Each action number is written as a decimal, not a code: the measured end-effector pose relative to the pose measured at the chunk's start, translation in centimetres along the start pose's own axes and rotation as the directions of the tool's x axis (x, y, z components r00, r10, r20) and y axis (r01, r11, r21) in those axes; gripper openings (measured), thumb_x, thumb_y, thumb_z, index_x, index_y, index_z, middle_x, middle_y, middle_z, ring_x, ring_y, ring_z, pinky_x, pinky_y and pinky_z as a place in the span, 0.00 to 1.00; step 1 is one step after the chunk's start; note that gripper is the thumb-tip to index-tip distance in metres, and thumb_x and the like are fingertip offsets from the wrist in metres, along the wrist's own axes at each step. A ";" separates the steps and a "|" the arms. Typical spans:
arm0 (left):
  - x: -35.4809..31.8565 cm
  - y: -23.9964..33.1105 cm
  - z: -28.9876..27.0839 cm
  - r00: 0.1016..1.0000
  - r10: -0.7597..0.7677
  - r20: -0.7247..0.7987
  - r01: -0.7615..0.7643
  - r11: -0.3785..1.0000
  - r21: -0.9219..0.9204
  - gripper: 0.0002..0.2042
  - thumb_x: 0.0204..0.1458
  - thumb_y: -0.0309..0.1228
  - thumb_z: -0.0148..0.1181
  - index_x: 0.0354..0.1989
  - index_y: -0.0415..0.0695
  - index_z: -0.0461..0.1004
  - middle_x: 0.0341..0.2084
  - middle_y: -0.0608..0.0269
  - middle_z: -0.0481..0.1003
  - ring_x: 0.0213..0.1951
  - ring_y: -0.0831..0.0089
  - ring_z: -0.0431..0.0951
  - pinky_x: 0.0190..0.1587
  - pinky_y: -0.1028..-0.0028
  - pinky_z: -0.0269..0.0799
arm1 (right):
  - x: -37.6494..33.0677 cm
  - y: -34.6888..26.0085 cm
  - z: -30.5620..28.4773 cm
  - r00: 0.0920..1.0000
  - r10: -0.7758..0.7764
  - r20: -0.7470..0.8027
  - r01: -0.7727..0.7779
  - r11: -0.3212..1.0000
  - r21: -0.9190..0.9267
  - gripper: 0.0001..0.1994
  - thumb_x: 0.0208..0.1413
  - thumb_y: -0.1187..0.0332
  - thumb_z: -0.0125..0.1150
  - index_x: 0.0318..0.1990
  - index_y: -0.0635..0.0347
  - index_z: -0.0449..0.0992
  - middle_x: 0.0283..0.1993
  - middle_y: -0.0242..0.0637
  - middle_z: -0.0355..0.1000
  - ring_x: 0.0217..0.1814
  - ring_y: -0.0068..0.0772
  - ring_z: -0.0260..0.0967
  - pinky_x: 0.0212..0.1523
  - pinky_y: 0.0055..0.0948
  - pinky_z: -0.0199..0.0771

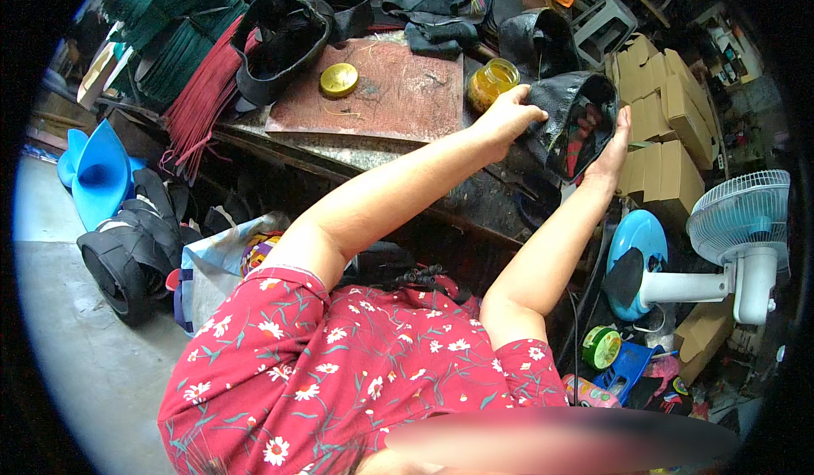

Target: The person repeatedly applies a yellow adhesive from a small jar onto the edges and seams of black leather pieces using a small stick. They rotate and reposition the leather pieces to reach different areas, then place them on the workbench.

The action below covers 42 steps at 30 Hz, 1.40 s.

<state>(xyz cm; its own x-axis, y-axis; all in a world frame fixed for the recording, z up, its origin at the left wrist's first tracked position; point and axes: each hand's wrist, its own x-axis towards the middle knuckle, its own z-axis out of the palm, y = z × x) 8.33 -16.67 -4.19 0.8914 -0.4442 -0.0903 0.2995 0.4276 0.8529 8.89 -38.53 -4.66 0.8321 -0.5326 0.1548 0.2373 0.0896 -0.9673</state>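
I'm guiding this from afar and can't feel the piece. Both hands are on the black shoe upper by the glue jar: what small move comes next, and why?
Probably spread the black shoe upper wider. The left hand pinches its near edge and the right hand lies flat against its far side, so the red lining shows only partly. The open amber jar stands just beside it.

both bare forearms reach forward and up from the lower edge, elbows bent. the left hand [507,117] curls, fingers closed in a grip. the right hand [612,149] stands flat and upright, fingers straight, palm facing left.
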 end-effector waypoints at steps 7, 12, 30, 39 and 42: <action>1.7 -2.5 1.1 0.972 -0.076 -0.223 0.122 0.972 0.201 0.25 0.47 0.26 0.62 0.55 0.36 0.65 0.45 0.50 0.74 0.47 0.62 0.75 0.53 0.64 0.68 | 0.9 -0.6 1.6 0.994 0.113 0.007 -0.105 0.943 -0.316 0.44 0.61 0.41 0.47 0.75 0.54 0.37 0.76 0.43 0.41 0.74 0.41 0.45 0.69 0.42 0.50; 1.1 -1.6 1.6 0.966 -0.112 -0.233 0.162 0.965 0.205 0.29 0.46 0.29 0.63 0.57 0.33 0.61 0.49 0.44 0.71 0.52 0.59 0.71 0.56 0.62 0.66 | 0.6 -1.3 2.4 0.995 0.058 0.087 -0.026 0.944 -0.329 0.47 0.60 0.37 0.46 0.75 0.57 0.34 0.78 0.44 0.36 0.79 0.41 0.35 0.74 0.42 0.36; -6.1 3.4 -1.9 0.998 -0.008 0.059 -0.010 0.956 0.295 0.29 0.47 0.33 0.63 0.60 0.37 0.67 0.56 0.47 0.70 0.61 0.63 0.67 0.63 0.68 0.59 | -1.4 -4.5 7.6 0.877 -0.433 0.207 0.473 0.709 -0.523 0.38 0.61 0.55 0.61 0.72 0.59 0.50 0.60 0.52 0.67 0.60 0.41 0.67 0.61 0.37 0.65; 3.0 7.8 -10.9 0.723 0.678 0.133 -0.043 -0.148 0.988 0.28 0.49 0.43 0.65 0.57 0.42 0.68 0.57 0.48 0.69 0.60 0.48 0.66 0.59 0.57 0.67 | -8.7 -4.9 13.2 0.817 -0.302 0.490 0.564 0.592 -0.575 0.28 0.53 0.62 0.67 0.63 0.50 0.69 0.50 0.41 0.76 0.52 0.42 0.72 0.55 0.38 0.69; 5.2 9.1 -12.2 0.906 0.424 0.001 0.059 -0.127 0.990 0.19 0.49 0.45 0.63 0.47 0.49 0.79 0.42 0.52 0.79 0.46 0.53 0.79 0.49 0.57 0.74 | -8.1 -5.6 12.7 0.791 -0.240 0.563 0.605 0.452 -0.656 0.27 0.50 0.61 0.69 0.59 0.50 0.73 0.48 0.39 0.76 0.52 0.42 0.71 0.55 0.38 0.68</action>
<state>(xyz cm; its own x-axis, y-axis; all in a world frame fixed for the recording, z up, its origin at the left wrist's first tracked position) 19.86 -5.54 -3.16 0.9340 -0.2215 0.2804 -0.3226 -0.8600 0.3954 7.19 -24.02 2.09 0.8834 0.0317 0.4675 0.2814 -0.8335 -0.4754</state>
